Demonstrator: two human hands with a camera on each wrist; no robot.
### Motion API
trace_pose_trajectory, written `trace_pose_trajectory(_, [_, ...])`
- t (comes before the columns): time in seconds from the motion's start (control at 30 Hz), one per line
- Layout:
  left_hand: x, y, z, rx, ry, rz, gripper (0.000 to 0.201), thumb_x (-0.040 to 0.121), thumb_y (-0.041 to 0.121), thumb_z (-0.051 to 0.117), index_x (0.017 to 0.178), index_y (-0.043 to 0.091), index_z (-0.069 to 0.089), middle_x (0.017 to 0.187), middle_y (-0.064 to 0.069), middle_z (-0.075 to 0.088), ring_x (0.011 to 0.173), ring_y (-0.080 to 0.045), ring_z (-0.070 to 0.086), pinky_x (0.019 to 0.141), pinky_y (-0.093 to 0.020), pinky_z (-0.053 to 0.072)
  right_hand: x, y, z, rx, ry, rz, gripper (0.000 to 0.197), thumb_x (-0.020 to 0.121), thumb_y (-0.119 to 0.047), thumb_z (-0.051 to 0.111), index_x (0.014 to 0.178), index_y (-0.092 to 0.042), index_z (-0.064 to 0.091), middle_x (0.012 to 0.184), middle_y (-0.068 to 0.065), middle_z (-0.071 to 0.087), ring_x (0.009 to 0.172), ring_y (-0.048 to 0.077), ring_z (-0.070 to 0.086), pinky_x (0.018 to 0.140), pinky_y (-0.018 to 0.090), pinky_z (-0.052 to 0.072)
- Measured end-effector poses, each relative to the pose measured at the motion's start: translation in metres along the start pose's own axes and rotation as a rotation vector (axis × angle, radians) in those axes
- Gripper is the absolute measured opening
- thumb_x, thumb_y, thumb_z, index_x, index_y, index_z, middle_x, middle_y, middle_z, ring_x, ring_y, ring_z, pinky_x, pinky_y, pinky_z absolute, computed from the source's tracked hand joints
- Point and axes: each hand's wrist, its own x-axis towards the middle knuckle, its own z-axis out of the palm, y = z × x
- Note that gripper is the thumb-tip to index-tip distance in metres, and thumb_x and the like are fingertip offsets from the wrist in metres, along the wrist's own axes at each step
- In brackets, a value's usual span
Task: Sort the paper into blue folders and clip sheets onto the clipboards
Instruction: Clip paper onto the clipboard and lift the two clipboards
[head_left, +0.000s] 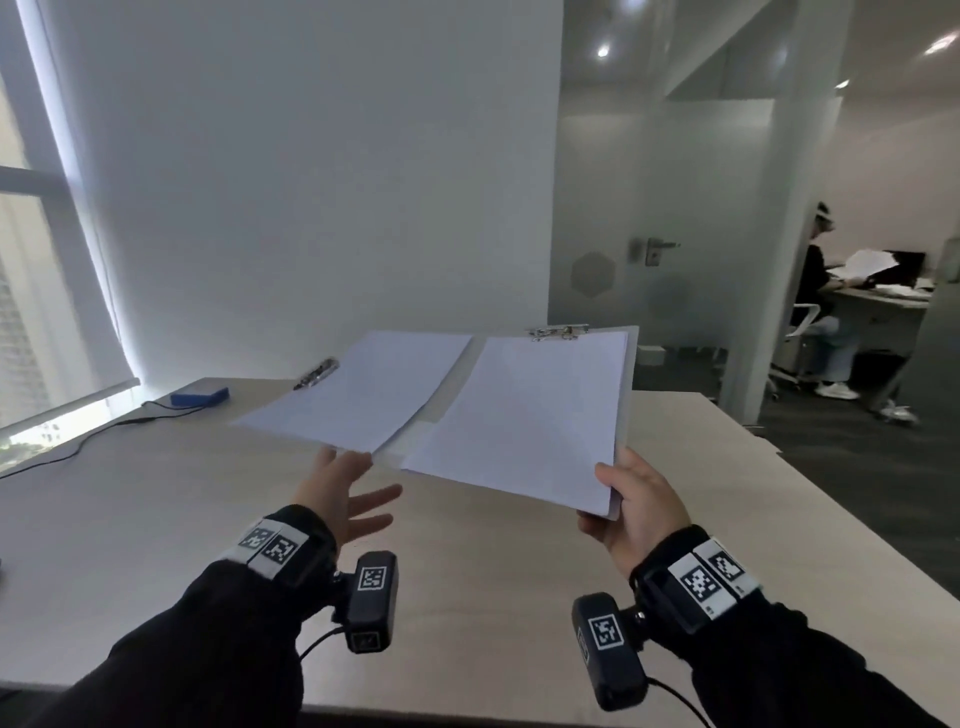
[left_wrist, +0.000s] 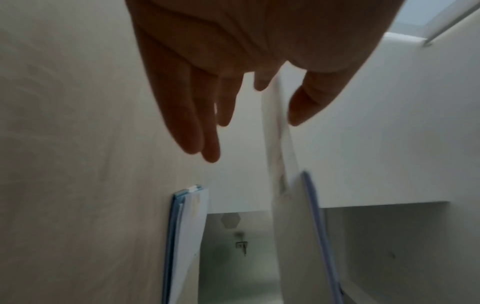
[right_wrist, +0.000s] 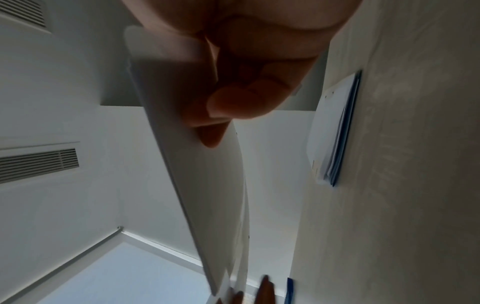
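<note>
Gripping clipboard (head_left: 524, 415) – R hand (head_left: 641, 512)

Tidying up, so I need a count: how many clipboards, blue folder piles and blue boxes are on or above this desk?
Clipboards: 2 (right clipboard, left clipboard)
Blue folder pile: 1, folders in it too blurred to count
Blue box: 1
Total: 4

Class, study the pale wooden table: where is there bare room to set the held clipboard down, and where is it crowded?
Bare tabletop lies between the open left hand and the right hand gripping the white-papered clipboard, and along the right edge. Crowded: the far middle, under the second clipboard, and the far left by the blue box and black cable.
</note>
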Motion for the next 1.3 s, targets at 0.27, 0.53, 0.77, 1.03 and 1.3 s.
trace_pose_trajectory(0.27, [0.005, 0.008, 0.042, 0.067, -0.16, 0.286, 0.064, 0.078, -0.009, 0.035, 0.109, 0.039, 0.065, 0.11, -0.014, 0.066, 0.085, -0.025, 0.059, 0.065, -0.036, 0.056, 0.007, 0.002, -0.018, -0.011, 0.074, 0.079, 0.032, 0.094, -0.003, 0.04, 0.106, -0.018, 0.066, 0.074, 0.008, 0.064, 0.05, 0.02, 0.048, 0.044, 0.024, 0.042])
trace_pose_trajectory(0.53, [0.038, -0.018, 0.072, 0.223, -0.232, 0.007, 0.028, 0.084, 0.031, 0.066, 0.11, 0.023, 0.063, 0.104, 0.001, 0.065, 0.087, -0.019, 0.064, 0.064, -0.032, 0.056, 0.027, 0.005, -0.021, 0.001, 0.047, 0.093, 0.035, 0.095, -0.011, 0.044, 0.084, -0.024, 0.074, 0.074, 0.009, 0.062, 0.056, 0.023, 0.048, 0.044, 0.027, 0.04])
trace_pose_trajectory(0.77, [0.086, -0.052, 0.078, 0.246, -0.196, -0.127, 0.016, 0.086, 0.024, 0.067, 0.095, 0.012, 0.067, 0.077, -0.004, 0.06, 0.063, -0.018, 0.048, 0.054, -0.026, 0.039, 0.066, 0.019, -0.038, -0.062, 0.138, 0.133, 0.018, 0.093, -0.024, 0.057, 0.091, -0.017, 0.074, 0.081, 0.012, 0.067, 0.061, 0.024, 0.054, 0.051, 0.03, 0.042])
trace_pose_trajectory(1.03, [0.145, -0.069, 0.113, 0.366, -0.08, 0.002, 0.043, 0.058, 0.03, 0.054, 0.097, 0.013, 0.06, 0.079, -0.001, 0.057, 0.068, -0.021, 0.05, 0.061, -0.029, 0.038, 0.139, 0.054, -0.062, -0.099, 0.351, 0.09, 0.016, 0.093, -0.016, 0.05, 0.094, -0.014, 0.066, 0.087, 0.014, 0.069, 0.072, 0.027, 0.068, 0.057, 0.031, 0.043])
trace_pose_trajectory(1.3, [0.222, -0.09, 0.13, 0.608, -0.118, 0.211, 0.038, 0.071, 0.043, 0.06, 0.102, 0.024, 0.07, 0.107, 0.004, 0.067, 0.102, -0.02, 0.062, 0.088, -0.037, 0.05, 0.208, 0.069, -0.088, -0.545, 0.323, -0.112, 0.022, 0.086, -0.014, 0.054, 0.099, -0.016, 0.071, 0.085, -0.007, 0.069, 0.077, 0.011, 0.06, 0.066, 0.025, 0.042])
